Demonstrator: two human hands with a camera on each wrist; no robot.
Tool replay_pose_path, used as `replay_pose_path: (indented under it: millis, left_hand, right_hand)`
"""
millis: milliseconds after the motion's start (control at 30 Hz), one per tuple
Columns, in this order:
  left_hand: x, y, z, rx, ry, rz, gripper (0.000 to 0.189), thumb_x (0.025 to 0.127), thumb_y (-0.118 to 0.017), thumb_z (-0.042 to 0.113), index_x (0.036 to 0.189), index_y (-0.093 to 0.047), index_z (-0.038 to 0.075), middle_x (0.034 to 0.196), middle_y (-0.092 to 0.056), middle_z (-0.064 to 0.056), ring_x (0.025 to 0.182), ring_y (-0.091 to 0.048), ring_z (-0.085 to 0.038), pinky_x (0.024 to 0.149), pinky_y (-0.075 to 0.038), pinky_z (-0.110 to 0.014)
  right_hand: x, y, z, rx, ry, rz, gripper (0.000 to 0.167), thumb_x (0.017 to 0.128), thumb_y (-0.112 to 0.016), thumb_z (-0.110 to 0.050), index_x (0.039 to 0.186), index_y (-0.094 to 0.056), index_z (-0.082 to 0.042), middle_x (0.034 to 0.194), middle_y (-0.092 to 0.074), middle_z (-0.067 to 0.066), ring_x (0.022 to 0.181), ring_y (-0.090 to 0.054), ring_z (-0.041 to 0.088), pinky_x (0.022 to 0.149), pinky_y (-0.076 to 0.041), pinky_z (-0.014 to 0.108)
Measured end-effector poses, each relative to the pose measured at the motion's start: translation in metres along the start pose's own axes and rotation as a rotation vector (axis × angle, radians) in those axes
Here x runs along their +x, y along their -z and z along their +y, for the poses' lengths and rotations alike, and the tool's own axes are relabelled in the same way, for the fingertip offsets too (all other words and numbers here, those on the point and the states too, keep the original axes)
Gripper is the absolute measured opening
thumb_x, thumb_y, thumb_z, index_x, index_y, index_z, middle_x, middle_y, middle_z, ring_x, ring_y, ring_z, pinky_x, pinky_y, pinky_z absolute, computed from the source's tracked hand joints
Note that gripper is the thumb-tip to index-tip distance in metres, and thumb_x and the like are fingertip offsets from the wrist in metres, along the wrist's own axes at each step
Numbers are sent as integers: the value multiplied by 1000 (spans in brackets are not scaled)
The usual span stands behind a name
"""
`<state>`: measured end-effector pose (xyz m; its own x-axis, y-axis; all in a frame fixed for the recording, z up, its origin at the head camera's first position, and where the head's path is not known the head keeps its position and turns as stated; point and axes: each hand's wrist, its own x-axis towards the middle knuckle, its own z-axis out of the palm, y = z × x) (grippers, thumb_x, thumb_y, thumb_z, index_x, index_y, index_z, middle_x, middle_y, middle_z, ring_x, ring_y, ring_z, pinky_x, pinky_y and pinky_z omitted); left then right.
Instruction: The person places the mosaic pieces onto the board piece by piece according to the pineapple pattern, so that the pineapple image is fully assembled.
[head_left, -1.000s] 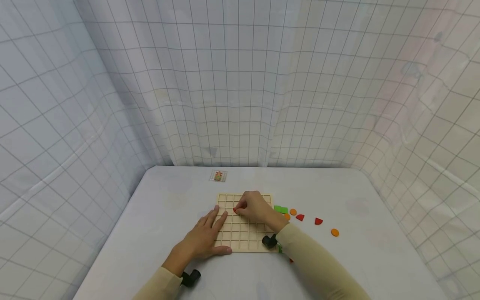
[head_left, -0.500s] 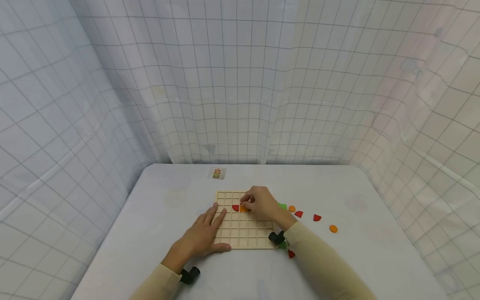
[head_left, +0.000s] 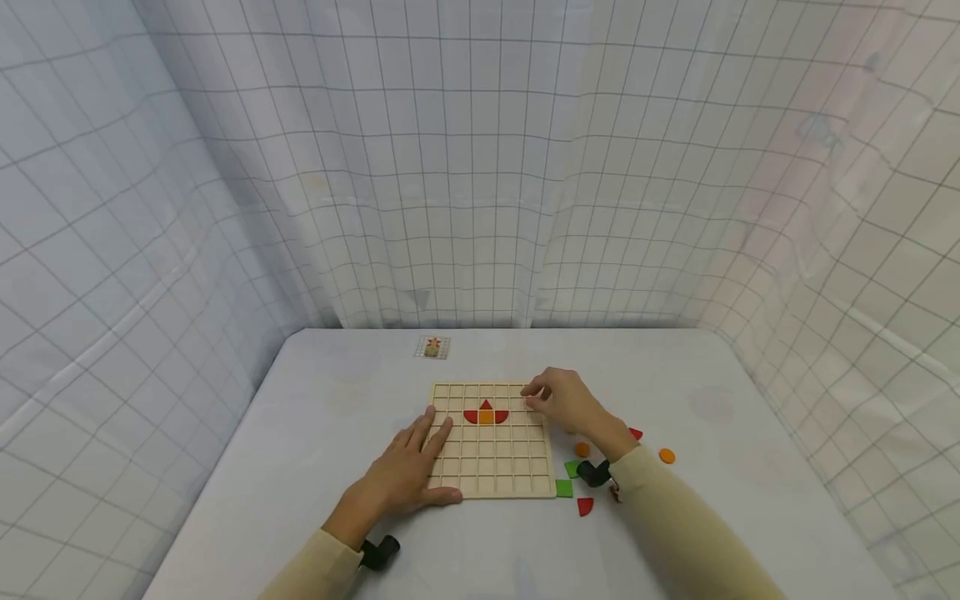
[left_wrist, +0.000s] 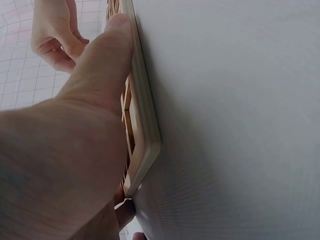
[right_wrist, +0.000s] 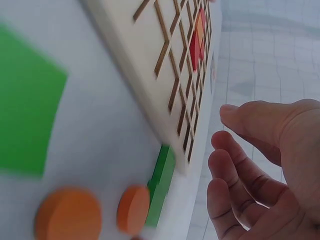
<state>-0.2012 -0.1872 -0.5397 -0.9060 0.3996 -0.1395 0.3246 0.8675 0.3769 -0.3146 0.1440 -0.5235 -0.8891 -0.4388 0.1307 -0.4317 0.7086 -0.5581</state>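
Observation:
My left hand (head_left: 406, 469) lies along the left edge of a wooden grid board (head_left: 495, 487), fingers straight and thumb at the front edge. In the left wrist view that thumb rests on the board's rim. Set in the grid are an orange square (head_left: 486, 417), a red piece with a rounded corner on each side of it, and a red triangle (head_left: 486, 404) above. My right hand (head_left: 572, 404) is raised over the board's back right corner. Its thumb and fingers (right_wrist: 223, 162) are apart in the right wrist view, with nothing between them.
Right of the board lie green squares (head_left: 564, 488), orange discs (head_left: 667, 456) and red rounded pieces (head_left: 585, 506); the right arm hides part of this group. A small picture card (head_left: 432, 347) lies behind the board. Gridded white curtains surround the table.
My right hand put pieces at the board's upper middle, then let go and moved right, uncovering the orange square and the red triangle. The left hand stays at the board's left edge.

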Motion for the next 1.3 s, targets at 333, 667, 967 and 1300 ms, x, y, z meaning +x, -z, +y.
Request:
replay_pose_path:
  millis: [333,667,967,1300]
  left_hand:
    - [1,0,1,12,-11,4,126,96,-89,69,186,-27,7,194,-15,-29,177,-30,-54,142,-34,-68]
    - [0,1,3,29,-18,3,126,96,-89,69,185,-27,5,194,-15,-31,177,-30,-54,142,-34,-68]
    - [-1,3,4,24,-19,2,126,97,-89,69,186,-26,5,194,-14,-30,177,-30,-54,142,-33,-68]
    - [2,2,5,26,-19,-6,126,96,-89,67,185,-26,4,194,-13,-31,177,-29,-55,142,-32,-69]
  right_hand:
    - [-21,20,33,-26,-122,4,19,112,-77,-13,125,-90,-14,124,-81,9,109,-74,25,81,-62,34]
    - [-41,30,59,-4,-157,-11,23,109,-77,-15,128,-90,-15,126,-80,10,110,-74,25,80,-62,32]
    - [-51,32,69,-17,-108,-16,21,105,-86,-17,126,-91,-14,113,-80,4,100,-68,17,86,-57,35]
    - [-47,25,68,13,-128,-29,25,104,-91,-28,127,-91,-18,111,-75,4,101,-63,18,89,-54,36]
